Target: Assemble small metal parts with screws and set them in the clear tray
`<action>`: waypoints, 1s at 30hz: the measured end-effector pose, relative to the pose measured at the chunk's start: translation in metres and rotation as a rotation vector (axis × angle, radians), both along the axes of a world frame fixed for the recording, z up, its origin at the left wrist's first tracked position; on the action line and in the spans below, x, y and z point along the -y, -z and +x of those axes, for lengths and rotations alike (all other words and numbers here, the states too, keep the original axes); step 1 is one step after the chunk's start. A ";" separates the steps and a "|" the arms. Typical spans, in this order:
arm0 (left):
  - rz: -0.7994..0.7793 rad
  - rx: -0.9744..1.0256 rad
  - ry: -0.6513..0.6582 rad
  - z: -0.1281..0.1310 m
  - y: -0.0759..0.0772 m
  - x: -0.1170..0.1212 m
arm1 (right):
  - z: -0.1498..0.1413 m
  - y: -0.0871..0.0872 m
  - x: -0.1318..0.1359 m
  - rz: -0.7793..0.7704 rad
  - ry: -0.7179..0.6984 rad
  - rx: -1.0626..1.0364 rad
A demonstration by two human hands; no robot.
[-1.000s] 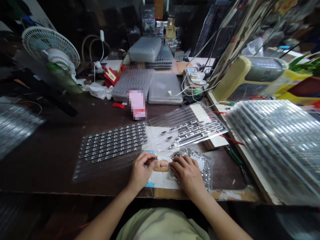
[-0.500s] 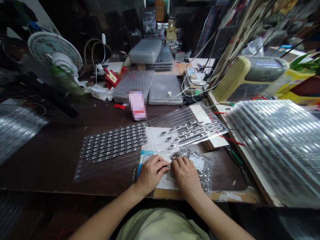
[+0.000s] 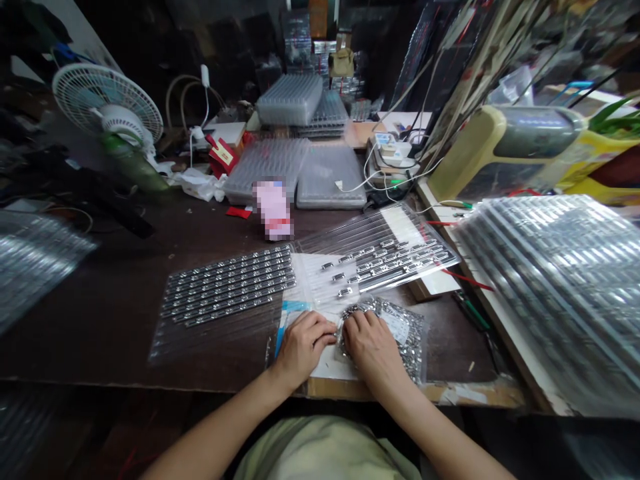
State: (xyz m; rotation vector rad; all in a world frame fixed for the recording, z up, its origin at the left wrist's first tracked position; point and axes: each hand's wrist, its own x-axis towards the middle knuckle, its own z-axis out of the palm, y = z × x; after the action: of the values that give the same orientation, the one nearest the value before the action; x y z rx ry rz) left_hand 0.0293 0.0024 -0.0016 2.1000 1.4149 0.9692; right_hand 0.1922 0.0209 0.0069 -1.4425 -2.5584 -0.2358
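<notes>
My left hand (image 3: pixel 306 341) rests near the table's front edge, thumb and fingers pinched together. A tiny dark bit shows at its fingertips, too small to name. Just right of it, my right hand (image 3: pixel 373 343) lies with curled fingers over the edge of a clear bag of small silvery metal parts (image 3: pixel 413 347); its fingertips are hidden. Beyond the hands lies a clear ribbed plastic tray (image 3: pixel 345 233) holding scattered small metal-shelled connectors (image 3: pixel 387 261). To the left, another clear ribbed tray (image 3: pixel 170 343) carries tight rows of similar black and silver pieces (image 3: pixel 230 287).
Stacked clear trays stand at the right (image 3: pixel 550 280), at the left edge (image 3: pixel 35 260) and at the back (image 3: pixel 290 100). A white fan (image 3: pixel 107 100) is at back left. A pixelated pink object (image 3: pixel 274 210) lies mid-table. Green-handled pliers (image 3: pixel 475 313) lie right of the bag.
My hands have parted slightly at the fingertips, the left shifting a little left. The trays and the bag lie as before; the view has tilted very slightly.
</notes>
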 end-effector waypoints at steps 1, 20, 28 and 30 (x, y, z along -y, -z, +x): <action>-0.005 0.012 0.003 0.001 -0.001 0.000 | 0.001 0.001 0.000 0.004 0.000 -0.011; 0.126 -0.367 -0.465 -0.084 -0.019 -0.033 | 0.012 0.004 0.001 -0.102 -0.067 -0.344; 0.103 -0.335 -0.210 -0.010 -0.038 -0.113 | 0.013 0.003 0.002 -0.154 -0.056 -0.440; 0.071 -0.322 -0.196 -0.004 -0.041 -0.122 | 0.013 0.002 0.003 -0.144 -0.056 -0.460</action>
State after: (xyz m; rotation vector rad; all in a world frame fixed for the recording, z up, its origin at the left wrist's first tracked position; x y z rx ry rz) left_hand 0.0250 0.1245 0.0389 2.2801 1.7965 0.7859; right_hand 0.2055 0.0183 0.0048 -1.2853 -2.2652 0.2662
